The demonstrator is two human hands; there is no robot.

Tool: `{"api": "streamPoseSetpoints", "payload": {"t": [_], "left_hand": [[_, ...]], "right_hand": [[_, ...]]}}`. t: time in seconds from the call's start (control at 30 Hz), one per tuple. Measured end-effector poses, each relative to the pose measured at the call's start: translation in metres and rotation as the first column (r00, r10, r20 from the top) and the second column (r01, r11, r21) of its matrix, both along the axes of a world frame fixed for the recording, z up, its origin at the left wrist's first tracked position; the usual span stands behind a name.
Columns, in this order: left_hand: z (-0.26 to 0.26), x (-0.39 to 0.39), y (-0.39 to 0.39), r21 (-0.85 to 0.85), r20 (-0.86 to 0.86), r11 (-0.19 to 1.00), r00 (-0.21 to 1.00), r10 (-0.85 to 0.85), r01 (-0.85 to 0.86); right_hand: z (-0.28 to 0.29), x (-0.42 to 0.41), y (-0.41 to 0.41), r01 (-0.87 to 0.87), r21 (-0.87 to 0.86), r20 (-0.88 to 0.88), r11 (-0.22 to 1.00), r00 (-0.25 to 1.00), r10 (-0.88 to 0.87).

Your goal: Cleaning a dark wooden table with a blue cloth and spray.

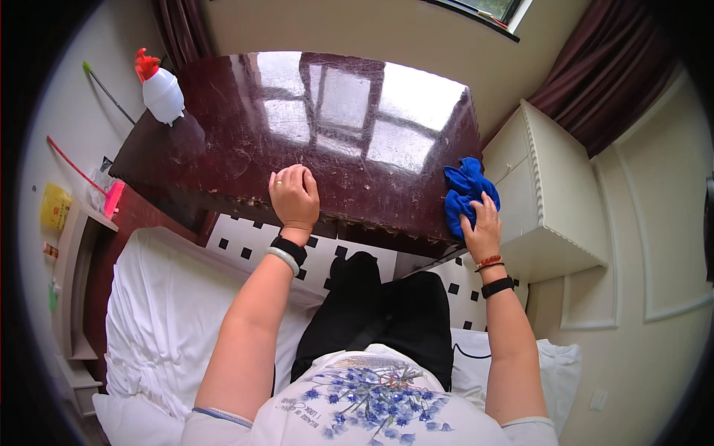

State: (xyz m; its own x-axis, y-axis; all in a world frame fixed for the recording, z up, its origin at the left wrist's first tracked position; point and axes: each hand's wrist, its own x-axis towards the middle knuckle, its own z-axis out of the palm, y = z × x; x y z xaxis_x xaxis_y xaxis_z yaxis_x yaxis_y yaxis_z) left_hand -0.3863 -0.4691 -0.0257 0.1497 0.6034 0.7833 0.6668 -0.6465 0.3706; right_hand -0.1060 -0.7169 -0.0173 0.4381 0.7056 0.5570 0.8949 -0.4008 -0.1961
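A dark red-brown desk [234, 150] with a glossy, scratched top and a chipped front edge stands before me. My left hand [294, 195] rests at the desk's front edge with its fingers curled and nothing visible in them. At the right edge lies a crumpled blue cloth [466, 192]; my right hand [484, 223] is on its near right side, thumb and fingers spread over the fabric. Whether the fingers pinch the cloth is partly hidden. A white spray bottle [163, 96] with a red trigger head stands at the desk's far left corner.
A white cabinet [558, 184] adjoins the desk's right side. A bed with white sheets [162, 312] lies behind and beside my legs. At the left are a pink broom [114, 198], a yellow bag [55, 206] and a shelf unit [72, 279]. Dark curtains [608, 72] hang by the wall.
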Motion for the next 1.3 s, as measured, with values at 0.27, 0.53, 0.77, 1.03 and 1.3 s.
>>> {"api": "streamPoseSetpoints", "payload": {"t": [0.27, 0.53, 0.77, 1.03, 1.3], "left_hand": [[0.000, -0.002, 0.001, 0.005, -0.013, 1.000, 1.000, -0.006, 0.006], [0.000, 0.003, 0.001, 0.009, -0.017, 1.000, 1.000, -0.006, 0.006], [-0.002, 0.001, 0.003, -0.020, 0.020, 1.000, 1.000, 0.012, -0.011], [0.000, -0.011, -0.003, -0.133, 0.047, 0.983, 0.991, -0.123, 0.128], [0.008, -0.079, 0.060, -0.018, -0.137, 0.997, 0.988, 0.071, -0.074]], "right_hand": [[0.015, -0.056, 0.035, -0.176, -0.068, 0.034, 0.982, 0.983, 0.178], [0.016, -0.166, 0.141, -0.442, -0.050, -0.062, 0.896, 0.897, 0.439], [0.022, -0.162, 0.160, -0.519, -0.113, -0.069, 0.847, 0.855, 0.514], [0.031, -0.088, 0.092, -0.404, -0.229, -0.088, 0.886, 0.915, 0.395], [0.056, -0.049, 0.035, -0.402, -0.518, -0.157, 0.755, 0.912, 0.378]]}}
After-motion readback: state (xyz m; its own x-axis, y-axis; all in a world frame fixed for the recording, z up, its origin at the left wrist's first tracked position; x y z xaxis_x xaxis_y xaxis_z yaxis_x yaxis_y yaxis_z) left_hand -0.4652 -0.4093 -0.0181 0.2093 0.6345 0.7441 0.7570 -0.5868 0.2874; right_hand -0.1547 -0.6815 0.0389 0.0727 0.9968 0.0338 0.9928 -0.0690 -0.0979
